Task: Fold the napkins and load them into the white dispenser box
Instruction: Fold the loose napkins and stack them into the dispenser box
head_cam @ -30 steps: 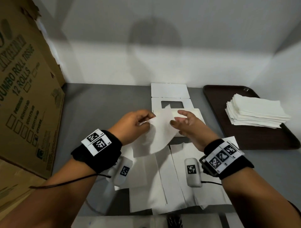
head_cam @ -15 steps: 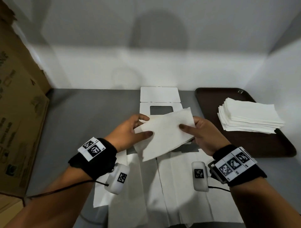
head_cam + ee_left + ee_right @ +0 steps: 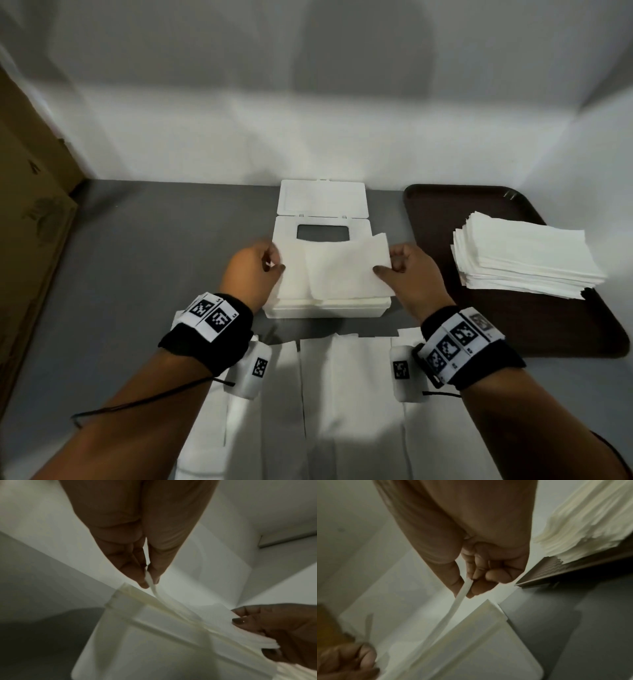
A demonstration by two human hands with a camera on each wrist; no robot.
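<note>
A folded white napkin point(image 3: 339, 270) hangs flat just above the open white dispenser box point(image 3: 325, 310), which stands at the table's middle. My left hand point(image 3: 270, 265) pinches the napkin's left edge between thumb and fingers. My right hand point(image 3: 390, 263) pinches its right edge. In the left wrist view the left hand point(image 3: 149, 580) grips the thin napkin edge point(image 3: 154, 589) over the box rim point(image 3: 130, 589). The right wrist view has the right hand point(image 3: 467, 586) holding the napkin point(image 3: 453, 609) above the box point(image 3: 481, 642). The box lid point(image 3: 323, 198) lies flipped back, its inner frame with a slot point(image 3: 322, 232) behind the napkin.
A dark brown tray point(image 3: 534, 322) at the right carries a stack of napkins point(image 3: 524, 258). Several unfolded napkins point(image 3: 342, 394) lie on the grey table point(image 3: 154, 257) near me. A cardboard carton point(image 3: 30, 240) stands at the left. White walls close the back and right.
Both hands have carried the folded napkin forward from above the loose napkins to just over the open box, and levelled it out. The view has shifted closer to the box.
</note>
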